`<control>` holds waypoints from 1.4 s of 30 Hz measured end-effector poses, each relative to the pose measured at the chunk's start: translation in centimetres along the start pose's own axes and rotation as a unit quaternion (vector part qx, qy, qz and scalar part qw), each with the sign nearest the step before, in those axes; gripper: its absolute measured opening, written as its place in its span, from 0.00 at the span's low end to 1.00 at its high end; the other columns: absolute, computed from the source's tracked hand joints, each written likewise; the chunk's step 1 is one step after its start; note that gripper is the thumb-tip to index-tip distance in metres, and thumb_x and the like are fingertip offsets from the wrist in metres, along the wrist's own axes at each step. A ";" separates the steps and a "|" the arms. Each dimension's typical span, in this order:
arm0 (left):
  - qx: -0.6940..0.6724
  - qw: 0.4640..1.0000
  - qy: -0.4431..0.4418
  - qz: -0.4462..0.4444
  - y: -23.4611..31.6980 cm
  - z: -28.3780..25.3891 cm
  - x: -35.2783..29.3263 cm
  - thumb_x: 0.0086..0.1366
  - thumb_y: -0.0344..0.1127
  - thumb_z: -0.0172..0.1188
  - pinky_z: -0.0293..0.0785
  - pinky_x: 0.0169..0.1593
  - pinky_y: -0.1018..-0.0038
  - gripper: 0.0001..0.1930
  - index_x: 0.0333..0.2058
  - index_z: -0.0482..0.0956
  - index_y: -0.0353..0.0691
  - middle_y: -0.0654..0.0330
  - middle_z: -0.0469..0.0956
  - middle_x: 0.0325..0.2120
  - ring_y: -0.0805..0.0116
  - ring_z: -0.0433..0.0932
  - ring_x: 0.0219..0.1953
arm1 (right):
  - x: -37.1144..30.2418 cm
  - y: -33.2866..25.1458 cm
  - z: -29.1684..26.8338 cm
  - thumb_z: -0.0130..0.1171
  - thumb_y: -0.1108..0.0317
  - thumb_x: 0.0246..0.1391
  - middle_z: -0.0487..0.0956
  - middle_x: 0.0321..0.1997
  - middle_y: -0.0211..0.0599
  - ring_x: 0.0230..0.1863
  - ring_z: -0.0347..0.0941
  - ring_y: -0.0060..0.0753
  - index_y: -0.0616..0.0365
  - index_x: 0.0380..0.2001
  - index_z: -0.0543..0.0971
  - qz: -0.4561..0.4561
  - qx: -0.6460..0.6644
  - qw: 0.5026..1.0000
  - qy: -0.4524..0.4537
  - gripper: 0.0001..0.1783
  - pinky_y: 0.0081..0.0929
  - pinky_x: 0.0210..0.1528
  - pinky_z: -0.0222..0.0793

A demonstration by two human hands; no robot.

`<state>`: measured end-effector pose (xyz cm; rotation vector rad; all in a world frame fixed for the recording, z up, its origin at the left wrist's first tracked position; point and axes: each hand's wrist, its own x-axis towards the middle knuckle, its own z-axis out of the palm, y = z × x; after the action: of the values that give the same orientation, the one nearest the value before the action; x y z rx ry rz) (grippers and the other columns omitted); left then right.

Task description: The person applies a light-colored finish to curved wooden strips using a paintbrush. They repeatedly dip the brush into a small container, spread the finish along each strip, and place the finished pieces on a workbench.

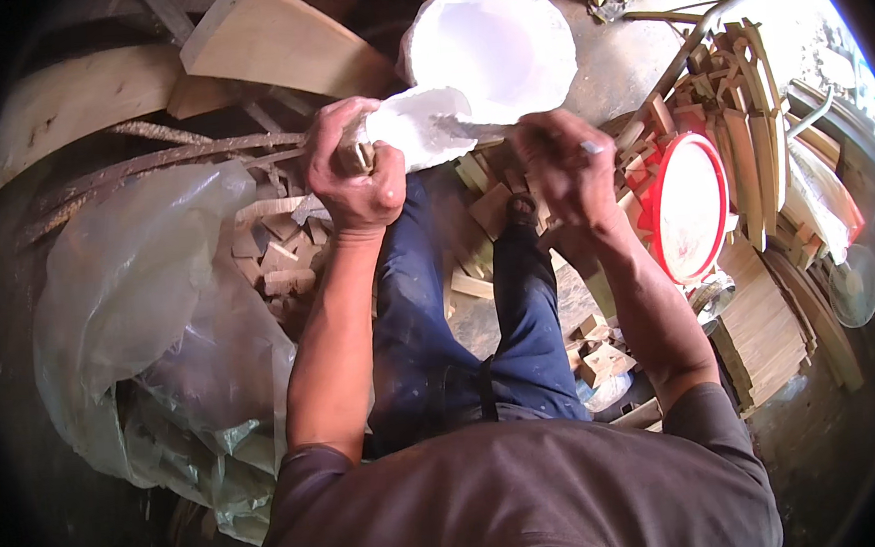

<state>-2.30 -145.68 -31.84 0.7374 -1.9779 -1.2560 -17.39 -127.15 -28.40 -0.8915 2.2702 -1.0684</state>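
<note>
My left hand (356, 173) is closed around a short wooden-edged piece (358, 156), held up in front of my knees. From it a broad face covered in thick white paste (423, 124) spreads to the right. My right hand (569, 170) is slightly blurred, its fingers curled round a thin tool (489, 130) whose end meets the white paste; its exact kind cannot be made out. Just beyond both hands stands a white bucket (559, 55) with white material inside.
A red-rimmed round container (722, 201) with a whitish top stands at my right, near stacked wood strips (751, 154). Crumpled clear plastic sheeting (147, 281) lies at my left. Wood offcuts (291, 252) cover the floor around my legs; large curved boards (273, 43) lie far left.
</note>
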 end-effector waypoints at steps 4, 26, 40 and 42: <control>-0.010 1.000 0.009 -0.016 -1.7 -0.7 -0.6 0.45 0.24 0.50 0.75 0.47 0.65 0.21 0.42 0.74 0.30 0.51 0.77 0.36 0.57 0.77 0.38 | 3.0 5.5 -0.6 0.56 0.69 0.54 0.82 0.28 0.47 0.29 0.81 0.42 0.62 0.33 0.82 0.155 0.000 0.983 0.103 0.09 0.32 0.36 0.75; 0.015 0.997 0.051 -0.048 -6.1 -1.5 -2.9 0.48 0.24 0.50 0.75 0.49 0.67 0.20 0.42 0.73 0.25 0.51 0.78 0.38 0.59 0.78 0.40 | 10.7 23.1 5.8 0.54 0.67 0.56 0.75 0.17 0.35 0.13 0.68 0.24 0.64 0.24 0.79 0.446 0.026 0.894 -0.023 0.12 0.27 0.12 0.58; 0.017 0.997 0.001 0.069 -3.0 8.7 2.6 0.48 0.27 0.53 0.77 0.43 0.67 0.17 0.39 0.76 0.34 0.54 0.78 0.34 0.54 0.79 0.34 | -0.3 2.5 -6.3 0.61 0.62 0.60 0.82 0.34 0.43 0.25 0.79 0.28 0.70 0.58 0.71 0.369 0.250 0.894 -0.043 0.29 0.23 0.26 0.72; 0.006 0.997 0.006 0.080 -2.0 8.9 2.6 0.48 0.26 0.53 0.77 0.43 0.68 0.17 0.40 0.76 0.33 0.54 0.78 0.34 0.55 0.79 0.34 | -4.7 2.0 -7.9 0.59 0.63 0.61 0.82 0.39 0.44 0.30 0.81 0.31 0.70 0.62 0.66 0.378 0.303 0.872 0.074 0.31 0.21 0.29 0.72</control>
<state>-10.68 -143.54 -35.80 0.5781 -1.9940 -1.1439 -20.03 -118.89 -24.75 0.3310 1.8906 -1.3347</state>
